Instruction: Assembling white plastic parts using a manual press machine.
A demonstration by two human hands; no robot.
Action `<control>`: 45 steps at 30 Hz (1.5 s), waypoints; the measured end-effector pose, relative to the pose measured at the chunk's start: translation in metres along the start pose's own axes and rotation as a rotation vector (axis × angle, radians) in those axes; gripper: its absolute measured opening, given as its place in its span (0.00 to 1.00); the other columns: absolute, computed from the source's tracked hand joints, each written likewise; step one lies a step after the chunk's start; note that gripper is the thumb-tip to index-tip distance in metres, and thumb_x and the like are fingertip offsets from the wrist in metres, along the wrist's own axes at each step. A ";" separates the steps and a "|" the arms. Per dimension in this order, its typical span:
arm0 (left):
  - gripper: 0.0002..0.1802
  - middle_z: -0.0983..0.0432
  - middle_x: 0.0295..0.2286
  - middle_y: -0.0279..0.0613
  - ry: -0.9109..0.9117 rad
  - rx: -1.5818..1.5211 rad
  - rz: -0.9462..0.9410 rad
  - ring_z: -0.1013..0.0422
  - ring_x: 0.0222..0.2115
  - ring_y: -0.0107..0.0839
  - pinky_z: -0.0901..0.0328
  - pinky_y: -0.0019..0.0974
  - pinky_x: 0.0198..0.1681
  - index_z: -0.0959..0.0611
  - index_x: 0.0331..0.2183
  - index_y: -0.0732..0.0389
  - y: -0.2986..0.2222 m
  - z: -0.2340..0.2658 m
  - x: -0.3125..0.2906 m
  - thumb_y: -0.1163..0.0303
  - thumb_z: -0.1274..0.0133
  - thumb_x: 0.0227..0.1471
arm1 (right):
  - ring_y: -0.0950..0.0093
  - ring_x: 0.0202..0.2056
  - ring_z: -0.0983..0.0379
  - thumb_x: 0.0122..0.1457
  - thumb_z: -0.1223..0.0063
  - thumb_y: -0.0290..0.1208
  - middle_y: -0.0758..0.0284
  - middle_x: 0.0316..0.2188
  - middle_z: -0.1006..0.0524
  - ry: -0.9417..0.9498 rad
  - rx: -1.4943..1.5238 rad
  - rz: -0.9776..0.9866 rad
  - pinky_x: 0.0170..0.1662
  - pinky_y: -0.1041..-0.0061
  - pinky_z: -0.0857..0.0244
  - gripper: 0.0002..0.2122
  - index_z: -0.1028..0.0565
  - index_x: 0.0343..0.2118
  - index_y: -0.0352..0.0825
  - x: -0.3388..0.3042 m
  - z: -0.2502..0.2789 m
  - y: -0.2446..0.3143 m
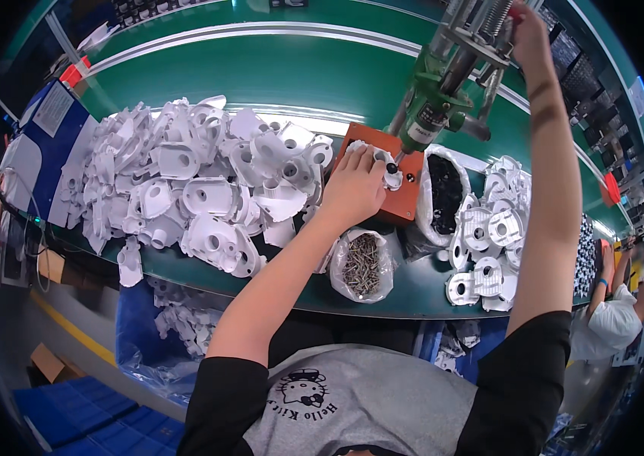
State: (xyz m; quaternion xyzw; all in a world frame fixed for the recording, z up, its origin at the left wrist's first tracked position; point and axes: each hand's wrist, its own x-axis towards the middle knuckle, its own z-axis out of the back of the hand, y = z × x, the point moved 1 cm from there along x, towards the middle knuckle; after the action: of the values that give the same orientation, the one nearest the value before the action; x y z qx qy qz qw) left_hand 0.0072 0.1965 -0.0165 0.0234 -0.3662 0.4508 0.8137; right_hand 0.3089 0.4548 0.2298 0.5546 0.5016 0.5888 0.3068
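Head view: the left hand (356,186) hides most of the white part (396,182), leaving only its edges in sight at the centre of the frame, on top of the orange block (394,202). The left fingers are bent and slightly apart over the part, holding it down; their tips are hard to make out. At the upper right, the right hand (528,36) is partly cut off by the top edge, its fingers curled at a red handle (517,11); I cannot tell how tightly they close. The top of the green press (427,114) is also cut off. Its slim tip ends close to a round black piece (392,168) on the part, and contact between them is unclear.

From the edges that show, the white part's long axis seems to slant from upper left to lower right, though which end leads cannot be told. It looks pale and matt, with an uneven outline around the dark round piece.

Left of centre lies a heap of white mouldings (185,178) with round holes. Below the block, a clear bag (385,283) holds metal screws (362,262); right of it, a white bag (426,216) holds black pieces (445,190).
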 end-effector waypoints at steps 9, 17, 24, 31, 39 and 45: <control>0.16 0.31 0.45 0.53 -0.054 -0.012 -0.031 0.36 0.49 0.50 0.42 0.49 0.53 0.28 0.37 0.63 -0.001 0.001 0.001 0.72 0.49 0.42 | 0.75 0.24 0.29 0.48 0.40 0.43 0.71 0.23 0.25 1.127 -0.188 0.244 0.29 0.75 0.39 0.12 0.25 0.24 0.39 -0.220 -0.182 0.127; 0.16 0.31 0.45 0.56 0.024 0.047 -0.019 0.36 0.50 0.49 0.42 0.47 0.55 0.26 0.37 0.65 -0.003 0.003 0.002 0.69 0.51 0.44 | 0.63 0.13 0.34 0.46 0.45 0.40 0.65 0.08 0.35 1.078 -1.238 0.184 0.17 0.67 0.43 0.15 0.31 0.11 0.37 -0.357 -0.210 0.011; 0.17 0.33 0.48 0.56 0.107 0.038 0.012 0.38 0.52 0.50 0.44 0.47 0.57 0.27 0.40 0.65 -0.001 0.002 0.003 0.69 0.52 0.46 | 0.63 0.14 0.33 0.49 0.45 0.40 0.65 0.08 0.34 1.112 -1.230 0.235 0.18 0.67 0.42 0.15 0.30 0.13 0.37 -0.339 -0.219 0.036; 0.11 0.31 0.46 0.51 -0.008 0.026 -0.009 0.36 0.49 0.48 0.41 0.46 0.53 0.26 0.33 0.62 -0.001 0.001 0.001 0.71 0.50 0.44 | 0.77 0.21 0.34 0.55 0.47 0.38 0.70 0.19 0.30 0.600 -0.402 0.448 0.27 0.79 0.43 0.12 0.28 0.36 0.35 -0.257 -0.154 0.085; 0.11 0.30 0.45 0.54 0.009 0.031 -0.027 0.35 0.49 0.48 0.42 0.47 0.54 0.28 0.34 0.62 -0.001 0.002 0.003 0.71 0.51 0.44 | 0.77 0.32 0.30 0.55 0.52 0.39 0.67 0.29 0.26 0.153 0.270 0.350 0.40 0.78 0.38 0.14 0.30 0.40 0.35 -0.165 -0.127 0.046; 0.15 0.30 0.44 0.53 0.066 0.049 -0.007 0.36 0.49 0.51 0.43 0.48 0.54 0.28 0.36 0.64 -0.001 0.000 0.005 0.71 0.50 0.43 | 0.75 0.48 0.43 0.54 0.45 0.40 0.67 0.48 0.34 -0.041 -0.102 -0.098 0.52 0.82 0.53 0.31 0.40 0.60 0.36 -0.208 -0.102 -0.022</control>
State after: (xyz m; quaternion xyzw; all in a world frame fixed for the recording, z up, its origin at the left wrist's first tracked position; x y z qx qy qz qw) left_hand 0.0090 0.1994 -0.0133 0.0299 -0.3281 0.4574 0.8260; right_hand 0.2479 0.2450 0.1497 0.5250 0.4912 0.5863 0.3731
